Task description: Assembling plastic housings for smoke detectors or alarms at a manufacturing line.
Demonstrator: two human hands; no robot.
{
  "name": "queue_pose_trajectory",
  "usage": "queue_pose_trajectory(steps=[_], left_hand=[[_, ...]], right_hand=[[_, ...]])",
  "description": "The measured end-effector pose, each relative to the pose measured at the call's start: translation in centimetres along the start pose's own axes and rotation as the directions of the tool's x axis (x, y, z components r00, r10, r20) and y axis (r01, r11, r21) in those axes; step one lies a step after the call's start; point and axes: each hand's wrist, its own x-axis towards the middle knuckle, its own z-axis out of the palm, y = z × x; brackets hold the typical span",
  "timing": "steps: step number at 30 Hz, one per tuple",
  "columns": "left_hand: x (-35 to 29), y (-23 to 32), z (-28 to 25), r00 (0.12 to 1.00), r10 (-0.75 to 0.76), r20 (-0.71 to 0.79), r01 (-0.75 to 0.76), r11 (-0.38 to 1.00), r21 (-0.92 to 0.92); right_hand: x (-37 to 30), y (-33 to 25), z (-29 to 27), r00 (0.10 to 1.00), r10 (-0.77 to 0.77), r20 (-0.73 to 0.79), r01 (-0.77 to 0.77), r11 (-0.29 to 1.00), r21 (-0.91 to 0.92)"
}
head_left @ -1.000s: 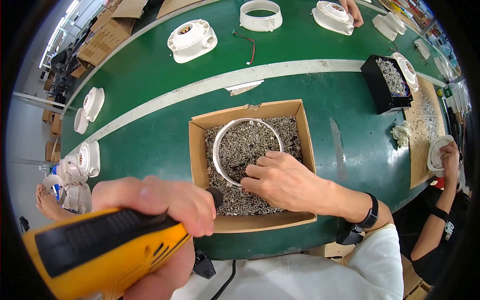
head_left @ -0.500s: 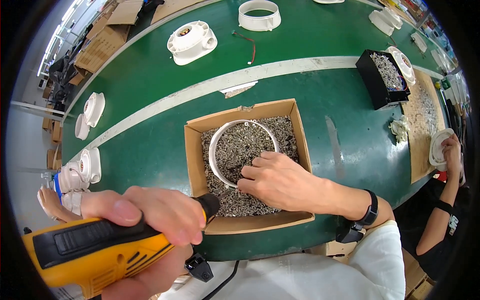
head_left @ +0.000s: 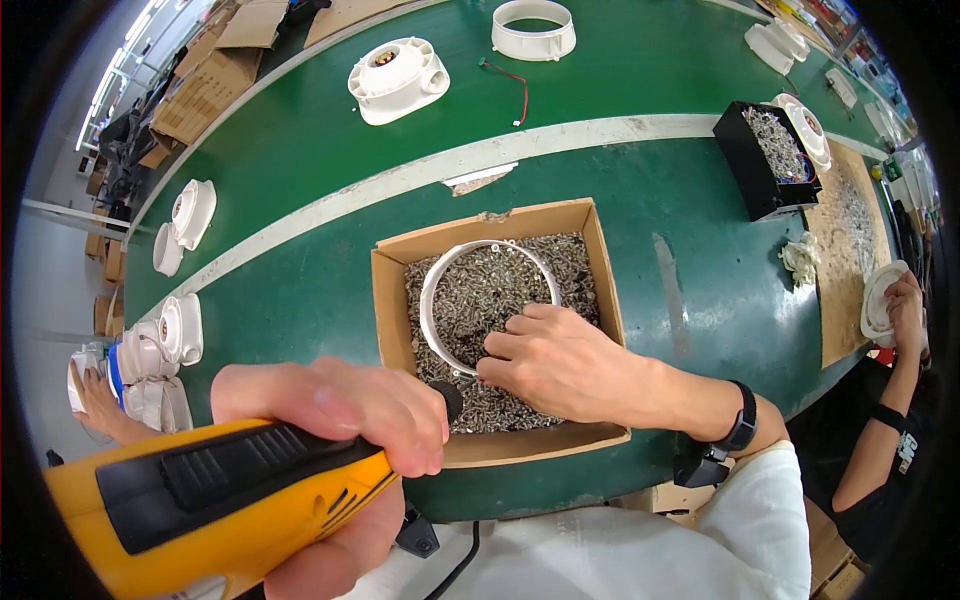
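A yellow and black power screwdriver (head_left: pixel 250 490) is in my left hand (head_left: pixel 350 420), which is wrapped round its body. Its dark front end points at the near left part of a cardboard box (head_left: pixel 393 330); the tip is hard to make out. Inside the box, a white plastic ring (head_left: pixel 428 310) rests on a bed of small metal screws (head_left: pixel 490 290). My right hand (head_left: pixel 560 365) is closed over the ring's near right side, fingers curled inside it. That hand covers this part of the ring and whatever is under the fingertips.
White round housings (head_left: pixel 398 82), another ring (head_left: pixel 533 30) and a red wire (head_left: pixel 525 95) lie on the far green belt. A black bin (head_left: pixel 750 170) of screws stands right. Co-workers' hands show at right (head_left: pixel 907 310), on a white part, and at left (head_left: pixel 97 405).
My left hand and the screwdriver have moved right, toward the ring. Parts on the far belt have shifted right. My right hand and the ring stay almost still.
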Motion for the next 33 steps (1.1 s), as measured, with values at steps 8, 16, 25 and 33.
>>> queue_pose_trajectory(steps=[8,16,25,33], left_hand=[[-0.6,0.1,0.9,0.999,0.016,-0.041,-0.016,1.0,-0.003],[-0.2,2.9,-0.7,0.987,0.119,-0.111,-0.117,0.993,0.031],[-1.2,5.7,-2.3,0.939,0.304,-0.158,-0.305,0.952,0.021],[-2.0,6.6,-3.6,0.927,0.318,-0.198,-0.341,0.935,-0.099]], right_hand=[[-0.2,0.1,-0.3,0.999,0.006,0.033,-0.006,1.0,0.001],[0.3,0.4,-0.1,0.998,-0.034,0.043,0.036,0.998,-0.057],[2.1,-2.0,0.6,1.0,-0.01,0.002,0.01,0.977,-0.214],[6.5,-2.5,-5.7,0.905,-0.188,-0.381,0.105,0.968,-0.226]])
